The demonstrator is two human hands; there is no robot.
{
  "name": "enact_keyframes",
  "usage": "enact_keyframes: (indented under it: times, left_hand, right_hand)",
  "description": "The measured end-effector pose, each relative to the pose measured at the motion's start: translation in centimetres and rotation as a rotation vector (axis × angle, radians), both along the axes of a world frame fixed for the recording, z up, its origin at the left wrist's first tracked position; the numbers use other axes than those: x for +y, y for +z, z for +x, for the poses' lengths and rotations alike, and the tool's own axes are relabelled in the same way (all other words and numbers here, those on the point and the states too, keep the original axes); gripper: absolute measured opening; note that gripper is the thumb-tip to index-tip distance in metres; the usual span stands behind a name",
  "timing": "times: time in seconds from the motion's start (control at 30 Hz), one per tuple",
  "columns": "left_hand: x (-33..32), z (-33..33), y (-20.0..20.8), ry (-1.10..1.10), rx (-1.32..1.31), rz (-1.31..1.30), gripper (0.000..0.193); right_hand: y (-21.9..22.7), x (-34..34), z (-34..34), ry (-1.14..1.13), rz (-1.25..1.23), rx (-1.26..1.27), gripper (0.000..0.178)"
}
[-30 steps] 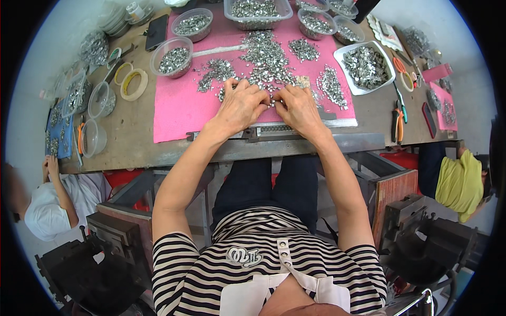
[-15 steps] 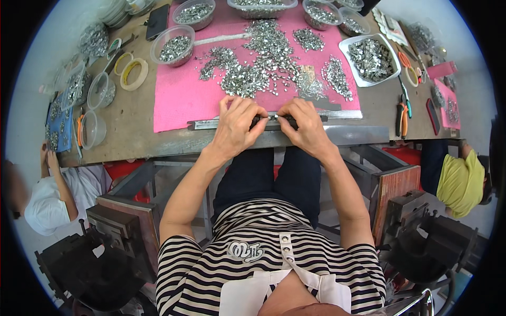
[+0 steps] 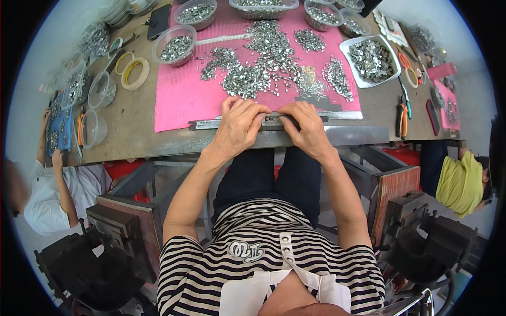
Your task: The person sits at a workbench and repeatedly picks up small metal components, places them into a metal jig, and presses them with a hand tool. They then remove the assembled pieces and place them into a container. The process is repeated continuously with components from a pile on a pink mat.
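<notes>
A long grey metal rail (image 3: pixel 211 124) lies along the near edge of a pink mat (image 3: pixel 182 95). My left hand (image 3: pixel 238 126) rests on the rail's middle, fingers curled over it. Beside it, almost touching, my right hand (image 3: pixel 307 129) pinches the same rail. Just beyond my fingers a heap of small silver metal pieces (image 3: pixel 263 68) is spread over the mat. Whether a fingertip holds a loose piece I cannot see.
Clear bowls of silver pieces (image 3: pixel 175 46) and a white tray (image 3: pixel 371 60) ring the mat. Tape rolls (image 3: pixel 134 72) lie left, orange-handled pliers (image 3: pixel 403 118) right. A person in white (image 3: pixel 52 195) sits at the left, one in yellow (image 3: pixel 461 181) at the right. Dark machines (image 3: pixel 100 253) flank my knees.
Both hands have drawn back from the heap of pieces to the near edge of the mat and now sit on the metal rail.
</notes>
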State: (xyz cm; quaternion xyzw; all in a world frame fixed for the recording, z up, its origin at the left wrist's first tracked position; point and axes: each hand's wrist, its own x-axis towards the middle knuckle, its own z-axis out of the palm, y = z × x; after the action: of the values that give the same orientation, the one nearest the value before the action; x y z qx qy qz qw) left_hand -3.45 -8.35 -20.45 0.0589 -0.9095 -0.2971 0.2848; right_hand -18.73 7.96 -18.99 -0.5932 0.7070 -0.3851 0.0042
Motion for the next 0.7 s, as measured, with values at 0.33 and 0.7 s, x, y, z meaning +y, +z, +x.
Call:
enact_keyframes:
  times: [0.33, 0.7]
  left_hand:
    - [1.2, -0.4, 0.2, 0.078, 0.009, -0.121, 0.011]
    - [0.7, -0.5, -0.9, 0.063, 0.065, -0.017, 0.011]
  right_hand:
    - [-0.8, -2.8, -2.5, -0.155, 0.039, 0.006, 0.011]
    - [-0.6, -2.8, -1.9, -0.102, 0.032, 0.045, 0.011]
